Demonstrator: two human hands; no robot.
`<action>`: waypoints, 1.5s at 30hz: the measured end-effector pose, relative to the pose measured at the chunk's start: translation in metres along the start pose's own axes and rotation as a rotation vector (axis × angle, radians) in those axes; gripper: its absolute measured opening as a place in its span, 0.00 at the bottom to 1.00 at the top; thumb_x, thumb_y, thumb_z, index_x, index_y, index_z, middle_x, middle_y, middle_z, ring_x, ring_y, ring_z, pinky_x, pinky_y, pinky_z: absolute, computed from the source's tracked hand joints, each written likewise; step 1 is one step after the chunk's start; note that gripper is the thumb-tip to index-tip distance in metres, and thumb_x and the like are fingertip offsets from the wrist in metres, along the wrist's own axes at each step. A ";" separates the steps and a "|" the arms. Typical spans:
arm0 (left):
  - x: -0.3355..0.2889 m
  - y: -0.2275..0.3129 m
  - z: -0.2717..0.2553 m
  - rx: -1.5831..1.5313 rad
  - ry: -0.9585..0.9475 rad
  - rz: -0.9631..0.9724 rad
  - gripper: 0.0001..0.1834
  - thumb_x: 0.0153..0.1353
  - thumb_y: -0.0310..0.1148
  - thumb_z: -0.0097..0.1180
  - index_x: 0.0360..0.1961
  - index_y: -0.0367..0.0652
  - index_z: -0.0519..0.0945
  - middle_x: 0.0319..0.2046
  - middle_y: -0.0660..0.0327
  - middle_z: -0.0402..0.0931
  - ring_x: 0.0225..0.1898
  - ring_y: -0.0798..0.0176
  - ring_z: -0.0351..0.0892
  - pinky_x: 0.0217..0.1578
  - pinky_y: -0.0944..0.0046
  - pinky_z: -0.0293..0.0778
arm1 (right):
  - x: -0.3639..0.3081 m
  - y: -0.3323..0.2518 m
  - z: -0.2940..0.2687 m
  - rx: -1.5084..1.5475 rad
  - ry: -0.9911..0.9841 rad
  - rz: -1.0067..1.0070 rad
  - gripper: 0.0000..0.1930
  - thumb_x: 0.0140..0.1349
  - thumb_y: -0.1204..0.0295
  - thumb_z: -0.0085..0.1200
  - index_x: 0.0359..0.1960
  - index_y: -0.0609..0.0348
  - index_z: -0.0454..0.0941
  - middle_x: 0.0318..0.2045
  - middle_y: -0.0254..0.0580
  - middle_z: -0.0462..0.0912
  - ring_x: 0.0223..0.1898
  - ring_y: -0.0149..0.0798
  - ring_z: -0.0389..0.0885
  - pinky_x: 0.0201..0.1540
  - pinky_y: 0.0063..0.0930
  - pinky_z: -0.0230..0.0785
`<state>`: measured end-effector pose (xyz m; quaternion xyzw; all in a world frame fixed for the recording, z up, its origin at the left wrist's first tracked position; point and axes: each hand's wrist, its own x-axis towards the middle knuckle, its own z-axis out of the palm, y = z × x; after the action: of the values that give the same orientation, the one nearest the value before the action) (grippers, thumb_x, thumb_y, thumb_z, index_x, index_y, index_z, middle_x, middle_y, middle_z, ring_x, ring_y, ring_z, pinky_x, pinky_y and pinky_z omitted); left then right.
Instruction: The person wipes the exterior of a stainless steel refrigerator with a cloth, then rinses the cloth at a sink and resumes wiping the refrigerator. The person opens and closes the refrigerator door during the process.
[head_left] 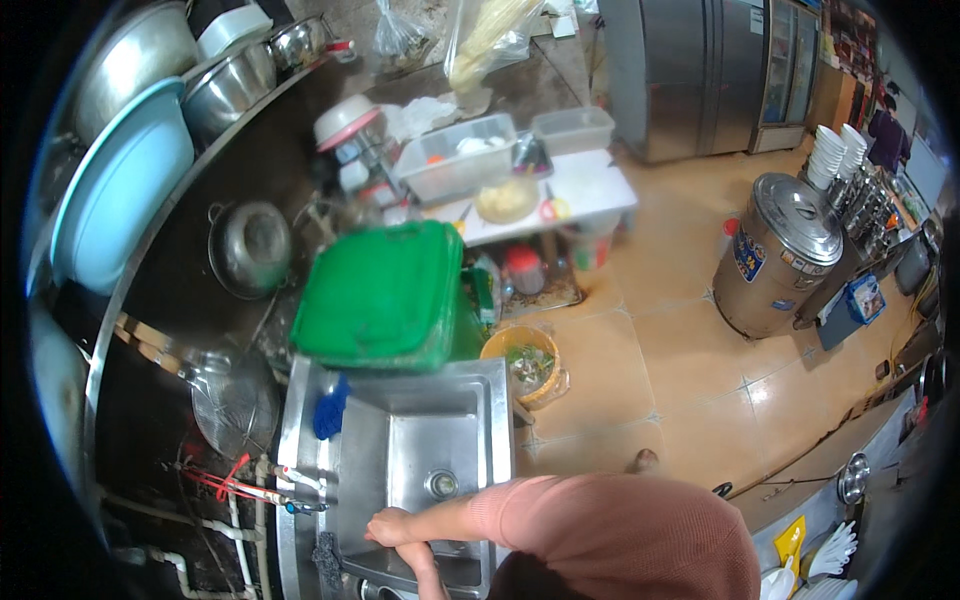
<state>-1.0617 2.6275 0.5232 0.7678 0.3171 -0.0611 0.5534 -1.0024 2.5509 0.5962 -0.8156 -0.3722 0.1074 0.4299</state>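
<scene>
The right hand [388, 527] was over the lower part of the steel sink [500, 425], its fingers curled down; whether they pinched anything I could not tell. The left hand [412, 550] lay mostly hidden beneath it, the two touching, so I could not tell whether its fingers were spread or closed. The sink's basin lay bare around the round drain [441, 485]. A blue cloth [331, 408] sat on the sink's left ledge, and a grey scrubber [327, 558] lay nearer the hands.

Just past the sink stood a green bin [380, 290], its lid down over whatever it held. Beside it on the floor, a yellow bucket [489, 348] contained green and pale scraps [527, 368]. On the white table [603, 188], a clear tub [450, 185] held white things and something orange, too blurred to name; a second tub [572, 130] stood beside it. In front, a bowl [485, 210] was heaped with pale yellow pieces. A jar [523, 268] with a red lid stood below. Well to the right, a big steel pot [765, 280] was covered with a lid.
</scene>
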 end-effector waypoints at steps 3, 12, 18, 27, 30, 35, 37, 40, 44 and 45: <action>0.013 0.007 -0.013 0.109 0.114 0.081 0.11 0.65 0.39 0.43 0.32 0.44 0.70 0.21 0.60 0.68 0.21 0.63 0.68 0.20 0.65 0.65 | -0.024 0.004 -0.038 0.046 -0.052 -0.021 0.15 0.58 0.59 0.52 0.42 0.52 0.77 0.38 0.50 0.78 0.47 0.52 0.74 0.50 0.42 0.66; -0.078 0.041 0.008 0.177 0.707 0.746 0.20 0.59 0.45 0.51 0.44 0.39 0.74 0.31 0.54 0.74 0.32 0.56 0.73 0.32 0.60 0.71 | -0.300 0.198 -0.274 0.258 0.062 0.217 0.27 0.62 0.57 0.51 0.58 0.59 0.65 0.53 0.54 0.72 0.54 0.52 0.71 0.57 0.36 0.64; -0.108 0.118 0.281 -0.637 -0.201 0.171 0.27 0.63 0.49 0.49 0.58 0.45 0.64 0.48 0.62 0.69 0.49 0.63 0.68 0.33 0.62 0.73 | -0.458 0.230 -0.353 0.799 0.041 0.610 0.32 0.63 0.50 0.48 0.62 0.58 0.61 0.53 0.43 0.73 0.55 0.35 0.72 0.56 0.33 0.65; -0.177 0.277 0.574 -0.061 -1.189 0.881 0.13 0.57 0.24 0.58 0.42 0.41 0.69 0.39 0.61 0.74 0.38 0.69 0.72 0.42 0.68 0.68 | -0.525 0.269 -0.449 1.152 0.995 0.127 0.19 0.63 0.66 0.53 0.53 0.61 0.69 0.48 0.36 0.77 0.50 0.31 0.74 0.56 0.31 0.64; -0.163 0.320 0.626 -0.295 -1.246 0.449 0.14 0.56 0.22 0.59 0.42 0.41 0.70 0.38 0.62 0.75 0.39 0.69 0.74 0.43 0.67 0.69 | -0.565 0.280 -0.505 0.882 1.228 0.272 0.17 0.61 0.68 0.56 0.50 0.62 0.72 0.46 0.35 0.78 0.49 0.30 0.74 0.55 0.30 0.65; -0.142 0.379 0.731 -0.360 -1.439 0.289 0.11 0.59 0.23 0.55 0.42 0.44 0.70 0.29 0.70 0.69 0.27 0.77 0.66 0.30 0.75 0.62 | -0.595 0.275 -0.580 0.884 1.360 0.342 0.18 0.60 0.71 0.57 0.50 0.62 0.72 0.48 0.36 0.77 0.50 0.30 0.73 0.55 0.29 0.64; -0.141 0.402 0.774 -0.338 -1.421 0.290 0.08 0.61 0.24 0.53 0.40 0.45 0.70 0.27 0.71 0.68 0.25 0.78 0.64 0.27 0.77 0.60 | -0.596 0.286 -0.613 0.903 1.463 0.216 0.18 0.60 0.73 0.56 0.51 0.61 0.71 0.47 0.36 0.77 0.50 0.31 0.72 0.56 0.29 0.62; -0.134 0.440 0.829 -0.235 -1.425 0.346 0.04 0.62 0.26 0.51 0.37 0.46 0.70 0.27 0.71 0.68 0.26 0.78 0.63 0.27 0.78 0.59 | -0.609 0.314 -0.655 0.912 1.563 -0.011 0.16 0.60 0.76 0.53 0.50 0.60 0.70 0.45 0.35 0.77 0.49 0.31 0.72 0.55 0.29 0.62; -0.134 0.480 0.902 -0.284 -1.504 0.416 0.05 0.61 0.25 0.53 0.37 0.45 0.71 0.29 0.69 0.69 0.31 0.75 0.66 0.33 0.75 0.62 | -0.644 0.353 -0.674 0.811 1.532 -0.102 0.13 0.61 0.77 0.50 0.47 0.61 0.70 0.44 0.36 0.77 0.47 0.32 0.73 0.53 0.29 0.63; -0.137 0.488 0.921 -0.296 -1.524 0.480 0.06 0.60 0.25 0.54 0.37 0.44 0.71 0.30 0.69 0.69 0.33 0.74 0.66 0.35 0.74 0.63 | -0.656 0.364 -0.677 0.782 1.494 0.017 0.15 0.62 0.73 0.51 0.49 0.62 0.69 0.44 0.37 0.77 0.48 0.33 0.74 0.53 0.30 0.64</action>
<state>-0.6630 1.6605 0.6303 0.4810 -0.3152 -0.4043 0.7112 -0.9392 1.5430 0.6283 -0.4672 0.0802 -0.3360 0.8139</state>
